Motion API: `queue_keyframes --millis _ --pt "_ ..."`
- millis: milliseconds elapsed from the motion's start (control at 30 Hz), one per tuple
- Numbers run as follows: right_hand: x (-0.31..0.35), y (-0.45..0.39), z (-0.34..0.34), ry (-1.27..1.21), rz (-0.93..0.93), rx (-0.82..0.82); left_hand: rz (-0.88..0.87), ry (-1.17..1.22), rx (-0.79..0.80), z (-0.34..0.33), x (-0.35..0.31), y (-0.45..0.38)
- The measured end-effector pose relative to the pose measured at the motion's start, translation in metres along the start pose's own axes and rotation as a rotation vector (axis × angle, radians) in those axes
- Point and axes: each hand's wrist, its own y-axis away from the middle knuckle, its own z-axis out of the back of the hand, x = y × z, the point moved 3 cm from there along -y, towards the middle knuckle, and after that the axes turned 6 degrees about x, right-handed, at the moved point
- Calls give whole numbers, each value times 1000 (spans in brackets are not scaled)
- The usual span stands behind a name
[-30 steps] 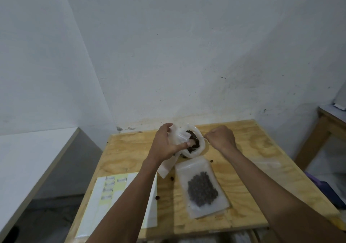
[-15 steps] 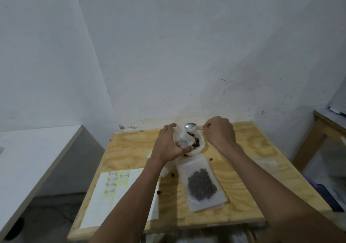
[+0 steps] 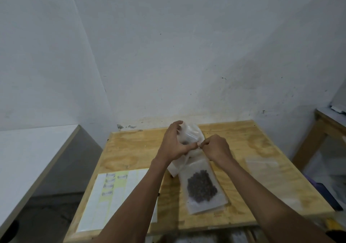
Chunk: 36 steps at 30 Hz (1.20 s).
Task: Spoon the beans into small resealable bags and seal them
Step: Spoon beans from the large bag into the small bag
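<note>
Small bag (image 3: 189, 136) pinched between left hand (image 3: 173, 142) and right hand (image 3: 215, 147).

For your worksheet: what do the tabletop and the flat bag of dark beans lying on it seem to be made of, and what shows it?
Pale wooden tabletop: apparently unfinished plywood, with swirling grain and a matt surface. Flat frosted bag of dark beans: seemingly thin translucent plastic film, since the beans show hazily through it and it has a faint sheen.

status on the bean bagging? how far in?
Done: one filled bag of beans lies flat on the table; its seal can't be judged. In hand: left hand holds a small bag while the right hand pinches at its lower edge; few beans visible inside. Left: an apparently empty bag waits at right.
</note>
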Motion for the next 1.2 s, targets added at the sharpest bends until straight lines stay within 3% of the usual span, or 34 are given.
queue_keyframes --millis 167,300,800,900,1000,1100,1200 --pt "-9 -9 4 -265 -163 36 20 34 -13 6 3 -6" --pt "-14 -14 6 -313 -176 5 44 -3 17 9 15 -4" --pt "23 -3 64 -217 37 -65 33 -252 66 16 10 8" --pt "34 3 59 -103 91 -37 17 -254 46 17 6 8" --pt "38 9 55 -17 131 -121 1 -230 27 21 1 10" --pt "34 10 52 11 113 -195 12 -212 -16 31 5 13" --pt "23 6 36 101 43 -143 20 -208 -70 42 14 14"
